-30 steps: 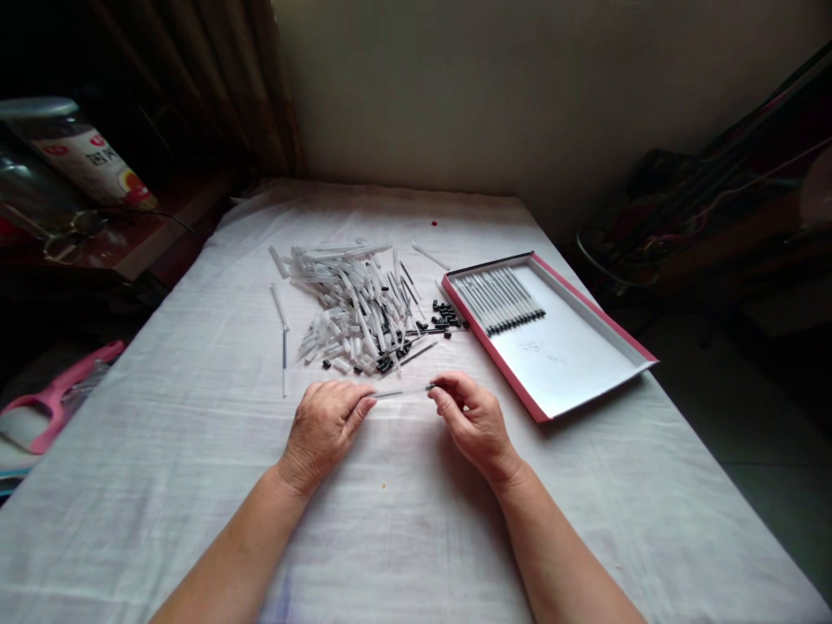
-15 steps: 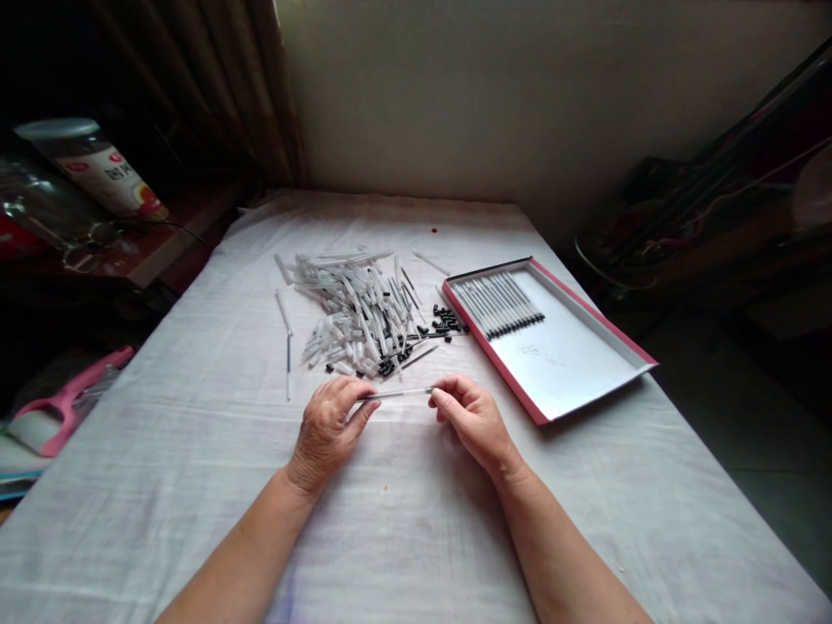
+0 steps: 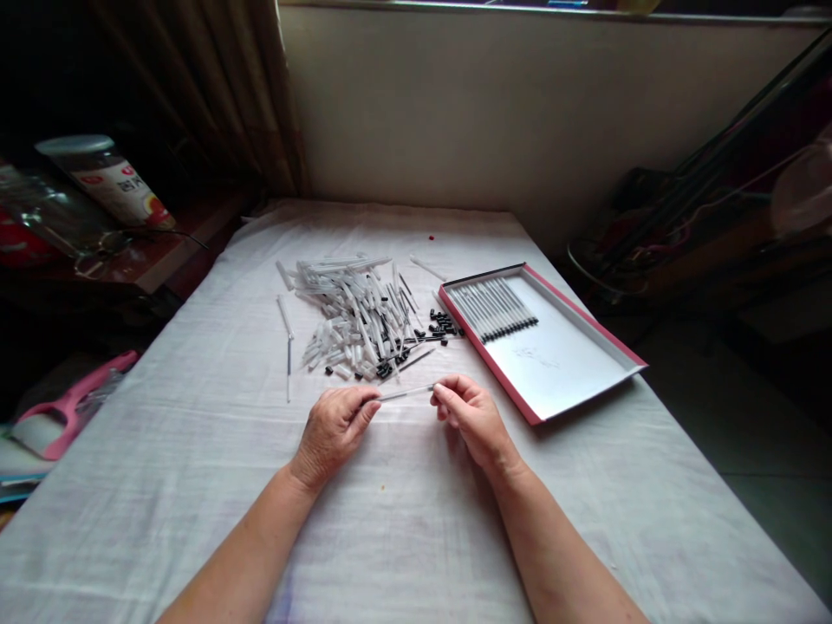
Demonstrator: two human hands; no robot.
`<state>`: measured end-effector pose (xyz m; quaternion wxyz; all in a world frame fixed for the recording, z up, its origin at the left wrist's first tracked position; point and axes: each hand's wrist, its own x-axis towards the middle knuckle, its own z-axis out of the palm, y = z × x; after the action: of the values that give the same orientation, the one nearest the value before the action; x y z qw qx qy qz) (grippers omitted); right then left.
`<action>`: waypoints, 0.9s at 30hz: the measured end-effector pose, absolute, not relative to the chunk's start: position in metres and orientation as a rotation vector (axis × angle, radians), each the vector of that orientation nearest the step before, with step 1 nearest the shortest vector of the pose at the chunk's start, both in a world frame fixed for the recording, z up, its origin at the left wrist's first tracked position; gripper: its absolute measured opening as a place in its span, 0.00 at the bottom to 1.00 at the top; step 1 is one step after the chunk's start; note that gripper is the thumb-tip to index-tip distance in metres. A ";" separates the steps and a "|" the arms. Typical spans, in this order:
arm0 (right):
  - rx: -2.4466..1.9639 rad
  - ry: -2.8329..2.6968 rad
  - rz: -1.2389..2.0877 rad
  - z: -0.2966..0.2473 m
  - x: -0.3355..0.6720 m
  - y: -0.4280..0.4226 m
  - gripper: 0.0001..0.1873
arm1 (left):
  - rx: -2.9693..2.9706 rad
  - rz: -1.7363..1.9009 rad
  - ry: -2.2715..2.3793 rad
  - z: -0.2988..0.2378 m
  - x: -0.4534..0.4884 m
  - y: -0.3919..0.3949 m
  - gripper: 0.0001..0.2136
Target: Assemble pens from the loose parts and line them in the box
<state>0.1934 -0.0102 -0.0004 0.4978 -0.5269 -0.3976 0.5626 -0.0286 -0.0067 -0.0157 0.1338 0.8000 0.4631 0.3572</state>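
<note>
My left hand [image 3: 334, 429] and my right hand [image 3: 469, 416] each pinch one end of a thin clear pen tube [image 3: 404, 393], held level just above the white cloth [image 3: 195, 451]. Beyond the hands lies a heap of clear tubes and refills [image 3: 351, 316] with small black caps [image 3: 445, 325] scattered at its right side. To the right sits a shallow red-edged box lid [image 3: 585, 368] holding a neat row of finished refills [image 3: 497, 308].
A single tube [image 3: 288, 347] lies apart, left of the heap. A jar [image 3: 110, 178] stands on a dark side shelf at the far left, with a pink-handled tool [image 3: 71, 403] below it. Dark clutter fills the floor to the right of the table.
The view has tilted up slightly, showing more of the wall. Both hands keep the same grip on the tube and have barely shifted.
</note>
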 end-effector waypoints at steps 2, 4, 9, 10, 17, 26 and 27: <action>-1.279 -0.991 1.361 -0.001 0.194 -0.010 0.15 | 2.282 1.039 1.355 -0.016 -0.029 -0.006 0.12; -1.278 -1.032 1.363 -0.002 0.194 -0.010 0.15 | 2.242 1.059 1.379 -0.015 -0.029 -0.005 0.11; -1.242 -1.105 1.287 -0.009 0.191 -0.010 0.17 | 2.199 1.052 1.355 -0.014 -0.027 -0.007 0.09; -1.244 -1.145 1.264 -0.011 0.191 -0.011 0.18 | 2.214 1.040 1.335 -0.014 -0.026 -0.008 0.09; -1.289 -1.612 1.005 -0.014 0.192 -0.016 0.09 | 2.312 0.996 1.374 -0.008 -0.041 0.004 0.11; -1.378 -1.535 1.000 -0.013 0.195 -0.012 0.09 | 2.714 0.540 1.755 -0.002 -0.077 0.035 0.11; -1.382 -1.525 1.010 -0.014 0.194 -0.012 0.09 | 2.737 0.532 1.743 -0.003 -0.076 0.038 0.11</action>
<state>0.1942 -0.0120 -0.0136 0.4117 -0.5495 -0.6063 0.4013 -0.0764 0.0382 -0.0027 -0.0733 0.8302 0.5285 0.1613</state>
